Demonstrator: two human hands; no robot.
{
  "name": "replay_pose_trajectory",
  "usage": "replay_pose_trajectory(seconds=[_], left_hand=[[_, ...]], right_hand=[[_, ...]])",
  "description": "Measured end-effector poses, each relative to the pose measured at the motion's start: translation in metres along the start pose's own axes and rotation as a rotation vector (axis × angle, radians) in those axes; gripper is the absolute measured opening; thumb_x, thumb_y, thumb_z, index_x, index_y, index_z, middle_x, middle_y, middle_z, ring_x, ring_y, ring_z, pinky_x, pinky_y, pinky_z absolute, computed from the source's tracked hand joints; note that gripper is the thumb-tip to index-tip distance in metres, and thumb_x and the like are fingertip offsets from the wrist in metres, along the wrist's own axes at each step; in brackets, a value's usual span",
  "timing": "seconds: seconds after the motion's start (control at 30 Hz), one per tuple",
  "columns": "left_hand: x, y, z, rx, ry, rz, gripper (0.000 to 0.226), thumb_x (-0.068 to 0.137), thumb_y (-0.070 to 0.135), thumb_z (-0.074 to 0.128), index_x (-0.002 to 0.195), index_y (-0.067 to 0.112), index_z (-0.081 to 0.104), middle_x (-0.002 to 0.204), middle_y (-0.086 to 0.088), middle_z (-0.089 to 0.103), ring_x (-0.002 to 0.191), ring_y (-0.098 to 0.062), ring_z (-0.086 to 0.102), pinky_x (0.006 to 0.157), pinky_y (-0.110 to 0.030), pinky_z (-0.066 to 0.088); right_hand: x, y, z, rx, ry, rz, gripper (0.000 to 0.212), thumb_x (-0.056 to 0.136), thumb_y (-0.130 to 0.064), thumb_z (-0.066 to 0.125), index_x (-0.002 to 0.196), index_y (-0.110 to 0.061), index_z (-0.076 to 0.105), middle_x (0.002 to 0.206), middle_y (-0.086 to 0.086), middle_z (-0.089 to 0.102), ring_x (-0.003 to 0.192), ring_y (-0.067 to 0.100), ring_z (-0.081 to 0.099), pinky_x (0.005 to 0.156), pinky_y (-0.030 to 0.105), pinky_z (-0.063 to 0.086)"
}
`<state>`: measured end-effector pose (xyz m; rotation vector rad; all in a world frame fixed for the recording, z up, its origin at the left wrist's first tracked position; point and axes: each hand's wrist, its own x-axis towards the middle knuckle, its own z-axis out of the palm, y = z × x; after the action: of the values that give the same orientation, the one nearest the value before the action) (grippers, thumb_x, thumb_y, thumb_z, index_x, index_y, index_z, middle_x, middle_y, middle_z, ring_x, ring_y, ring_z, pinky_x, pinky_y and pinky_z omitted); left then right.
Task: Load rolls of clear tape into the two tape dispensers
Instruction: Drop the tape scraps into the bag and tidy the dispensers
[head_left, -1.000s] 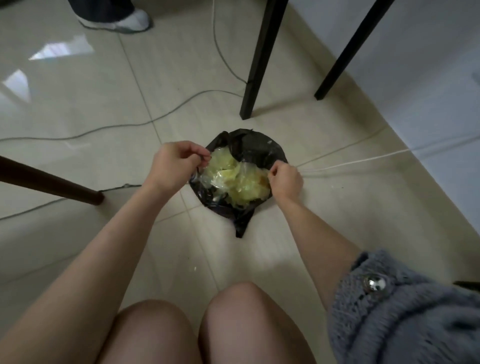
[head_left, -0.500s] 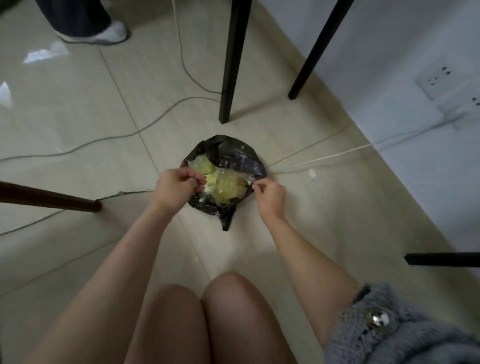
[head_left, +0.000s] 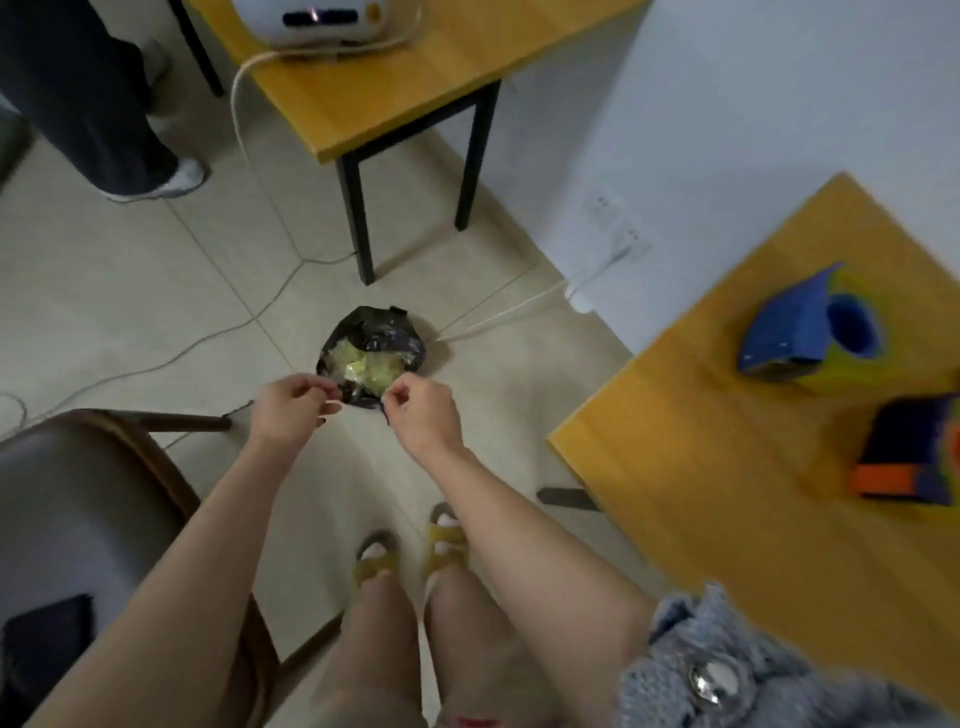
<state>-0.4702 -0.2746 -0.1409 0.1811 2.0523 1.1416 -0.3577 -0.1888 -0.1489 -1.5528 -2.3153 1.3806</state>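
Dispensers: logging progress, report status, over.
Left hand pinches pale scrap; right hand pinched, contents unclear. Both dispensers on table, untouched. Bag open on floor.

A person's left hand (head_left: 293, 413) pinches a pale scrap (head_left: 334, 409) close beside the right hand (head_left: 423, 415), whose fingertips are pressed together. Just beyond both lies a black bag (head_left: 387, 325) of yellowish tape waste (head_left: 363, 364). Well to their right, a blue tape dispenser (head_left: 789, 332) and an orange-trimmed tape dispenser (head_left: 906, 457), both blurred, sit on a wooden table (head_left: 727, 519).

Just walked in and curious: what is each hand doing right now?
Left hand: closed, fingers pinching a small pale scrap.
Right hand: closed, fingers pinched together; nothing visible in them.
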Motion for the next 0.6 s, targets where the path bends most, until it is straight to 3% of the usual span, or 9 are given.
replay_pose_trajectory(seconds=[0.13, 0.3, 0.4, 0.53, 0.6], left_hand=[[-0.039, 0.047, 0.015, -0.019, 0.021, 0.103, 0.025, 0.090, -0.004, 0.037, 0.095, 0.006, 0.059, 0.082, -0.005, 0.062, 0.061, -0.006, 0.060, 0.051, -0.011, 0.047], [-0.073, 0.094, 0.066, -0.007, -0.075, 0.217, 0.022, 0.089, -0.003, 0.040, 0.085, 0.012, 0.056, 0.091, -0.014, 0.065, 0.065, -0.011, 0.062, 0.068, -0.032, 0.049], [-0.102, 0.122, 0.109, 0.036, -0.164, 0.301, 0.019, 0.091, -0.002, 0.040, 0.096, 0.009, 0.054, 0.097, -0.011, 0.062, 0.070, -0.013, 0.057, 0.066, -0.030, 0.048], [-0.148, 0.153, 0.174, 0.076, -0.276, 0.437, 0.018, 0.091, -0.001, 0.040, 0.097, 0.009, 0.054, 0.094, -0.006, 0.061, 0.077, -0.015, 0.057, 0.065, -0.022, 0.045], [-0.171, 0.168, 0.209, 0.087, -0.329, 0.487, 0.019, 0.090, -0.001, 0.041, 0.093, 0.012, 0.054, 0.087, -0.001, 0.061, 0.081, -0.017, 0.058, 0.070, -0.027, 0.047]], right_hand=[[-0.033, -0.028, -0.072, 0.060, 0.043, -0.092, 0.016, 0.088, -0.017, 0.060, 0.095, -0.010, 0.071, 0.097, 0.009, 0.072, 0.091, 0.024, 0.066, 0.080, 0.030, 0.052], [-0.077, -0.022, -0.148, 0.293, 0.292, -0.082, 0.015, 0.089, -0.016, 0.060, 0.095, -0.006, 0.070, 0.087, 0.004, 0.069, 0.078, 0.012, 0.060, 0.069, 0.017, 0.047], [-0.100, 0.003, -0.183, 0.401, 0.423, -0.009, 0.013, 0.089, -0.015, 0.059, 0.093, -0.007, 0.069, 0.081, 0.001, 0.064, 0.076, 0.018, 0.064, 0.072, 0.035, 0.056], [-0.126, 0.046, -0.240, 0.445, 0.616, 0.038, 0.011, 0.089, -0.014, 0.059, 0.088, -0.007, 0.068, 0.079, 0.002, 0.066, 0.074, 0.014, 0.059, 0.073, 0.035, 0.052], [-0.138, 0.064, -0.273, 0.490, 0.707, 0.038, 0.009, 0.089, -0.013, 0.059, 0.083, -0.013, 0.066, 0.077, 0.001, 0.065, 0.073, 0.016, 0.061, 0.072, 0.039, 0.054]])
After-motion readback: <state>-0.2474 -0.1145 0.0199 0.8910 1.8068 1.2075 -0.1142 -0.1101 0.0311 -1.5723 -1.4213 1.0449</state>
